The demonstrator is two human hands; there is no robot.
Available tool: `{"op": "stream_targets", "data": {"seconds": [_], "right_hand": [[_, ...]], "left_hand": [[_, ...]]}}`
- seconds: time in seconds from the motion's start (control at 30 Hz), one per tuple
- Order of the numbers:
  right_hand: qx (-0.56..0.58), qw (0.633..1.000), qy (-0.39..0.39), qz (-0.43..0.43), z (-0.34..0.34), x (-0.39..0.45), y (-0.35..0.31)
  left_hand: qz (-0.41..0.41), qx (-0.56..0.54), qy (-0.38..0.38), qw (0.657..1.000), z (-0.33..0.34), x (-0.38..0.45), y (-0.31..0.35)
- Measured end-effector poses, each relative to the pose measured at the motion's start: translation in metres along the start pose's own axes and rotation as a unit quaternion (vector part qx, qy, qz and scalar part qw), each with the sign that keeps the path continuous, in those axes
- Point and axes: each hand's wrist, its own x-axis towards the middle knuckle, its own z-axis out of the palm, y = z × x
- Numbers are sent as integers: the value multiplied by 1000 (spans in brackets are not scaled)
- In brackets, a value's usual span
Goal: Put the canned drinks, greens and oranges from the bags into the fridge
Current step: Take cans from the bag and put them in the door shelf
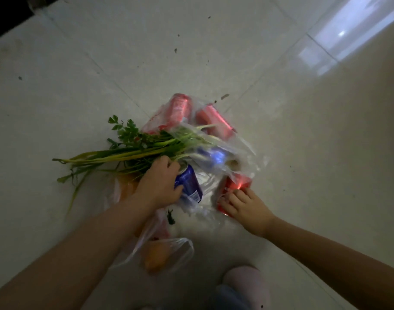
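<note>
left hand (160, 184) fingers wrapped on blue can (189, 184), greens (133, 148) just beyond knuckles | right hand (243, 204) fingers curled on red can (234, 193) | tbh lift both straight out, plastic bag (214, 175) snags

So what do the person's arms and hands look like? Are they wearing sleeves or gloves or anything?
No gloves and no sleeves. Both forearms are bare all the way to the bottom edge of the picture. The left hand and the right hand are bare too, with no watch, bracelet or ring that I can see. The picture is dim and a bit blurry, so something tiny could be missed.
</note>
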Motion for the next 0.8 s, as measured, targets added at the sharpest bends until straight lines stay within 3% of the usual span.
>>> {"op": "stream_targets", "data": {"seconds": [0.13,0.23,0.33,0.5,0.63,0.7,0.8], "right_hand": [[-72,997,-2,-7,2,1,-4],[-141,989,15,-42,4,13,2],[-147,986,-31,-69,1,18,6],[-95,993,-42,-60,-15,7,20],[-8,999,39,5,-19,14,20],[-20,995,96,3,-29,16,18],[2,997,63,43,-44,7,16]], "left_hand": [[-36,-70,-13,997,-1,-3,14],[-15,-13,-43,999,4,1,30],[-4,74,-61,995,6,-8,34],[17,134,-49,990,3,-16,26],[45,221,-80,971,5,-15,23],[60,248,-84,963,5,-16,18],[72,230,-96,966,2,-19,16]]}}
